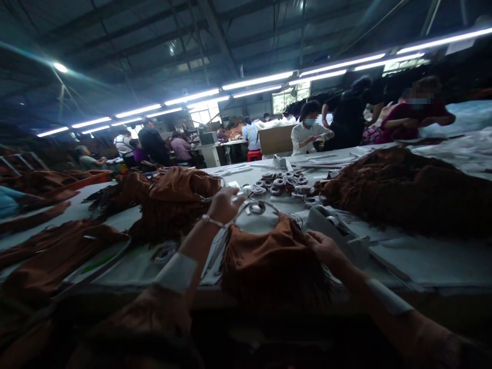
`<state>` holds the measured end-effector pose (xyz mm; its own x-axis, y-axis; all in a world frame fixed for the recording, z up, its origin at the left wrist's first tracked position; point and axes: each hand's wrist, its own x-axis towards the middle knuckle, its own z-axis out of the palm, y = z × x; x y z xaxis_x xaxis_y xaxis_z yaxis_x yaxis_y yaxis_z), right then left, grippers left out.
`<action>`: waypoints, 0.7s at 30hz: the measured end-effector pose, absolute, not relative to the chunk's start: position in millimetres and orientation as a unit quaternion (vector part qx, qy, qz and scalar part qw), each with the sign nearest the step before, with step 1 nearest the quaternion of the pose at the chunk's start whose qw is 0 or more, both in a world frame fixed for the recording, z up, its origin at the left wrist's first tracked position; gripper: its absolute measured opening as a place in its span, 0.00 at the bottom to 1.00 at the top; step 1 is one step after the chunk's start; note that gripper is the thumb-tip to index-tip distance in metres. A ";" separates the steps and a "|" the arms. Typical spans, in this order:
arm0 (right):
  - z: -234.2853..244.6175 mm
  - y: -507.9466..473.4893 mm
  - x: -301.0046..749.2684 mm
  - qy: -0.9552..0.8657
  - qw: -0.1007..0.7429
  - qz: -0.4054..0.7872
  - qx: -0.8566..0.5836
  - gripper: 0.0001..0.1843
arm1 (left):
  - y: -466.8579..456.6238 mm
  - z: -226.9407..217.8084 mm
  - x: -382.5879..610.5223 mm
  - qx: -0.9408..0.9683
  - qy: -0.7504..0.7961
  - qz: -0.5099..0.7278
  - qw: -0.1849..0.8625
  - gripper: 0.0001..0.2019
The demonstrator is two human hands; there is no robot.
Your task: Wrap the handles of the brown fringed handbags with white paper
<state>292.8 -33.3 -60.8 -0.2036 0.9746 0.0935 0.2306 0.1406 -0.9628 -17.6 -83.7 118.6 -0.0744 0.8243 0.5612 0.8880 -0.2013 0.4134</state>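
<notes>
A brown fringed bag (265,248) lies in front of me at the near edge of the table, its fringe hanging dark along the bottom. A thin strap arcs above its opening. My left hand (225,205) is at the upper left of the bag, fingers bent together beside the strap; what lies inside them is partly hidden. With thumb and fingers closed, my right hand (325,248) pinches the bag's right edge. Just beyond the bag sits a pile of coiled strips (279,184), and one coil (256,207) shows within the strap's arc.
Stacked brown fringed pieces (172,197) stand on the left, with a larger heap (403,189) on the right. A grey tape-dispenser-like object (330,225) is beside my right hand. Across the table (423,264), several people work, one in a white top (303,138).
</notes>
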 end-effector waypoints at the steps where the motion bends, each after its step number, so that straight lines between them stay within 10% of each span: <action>1: -71.2 -37.0 296.0 -0.647 0.396 0.452 -0.470 0.25 | -103.2 91.0 -18.8 -0.700 -0.621 -0.352 0.017 0.12; 8: -57.5 -59.9 301.0 -0.843 0.319 0.196 -0.387 0.27 | -180.8 -37.6 -10.6 -0.714 -0.643 -0.260 -0.093 0.20; 11: -31.8 -55.4 279.7 -0.920 0.233 0.093 -0.302 0.32 | -176.5 -29.1 -6.1 -0.726 -0.632 -0.255 -0.092 0.16; 14: -25.7 -55.3 260.0 -0.944 0.151 0.058 -0.287 0.14 | -170.1 1.3 -8.4 -0.773 -0.592 -0.202 -0.101 0.12; 21: -50.3 -66.3 258.2 -0.936 0.192 0.048 -0.292 0.09 | -92.6 38.4 5.8 -0.792 -0.584 -0.137 -0.114 0.18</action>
<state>258.2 -66.3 -50.3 -0.7554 0.5649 0.3321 0.5281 0.8249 -0.2019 5.8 -92.6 38.4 0.2809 0.9560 0.0846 0.8934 -0.2927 0.3408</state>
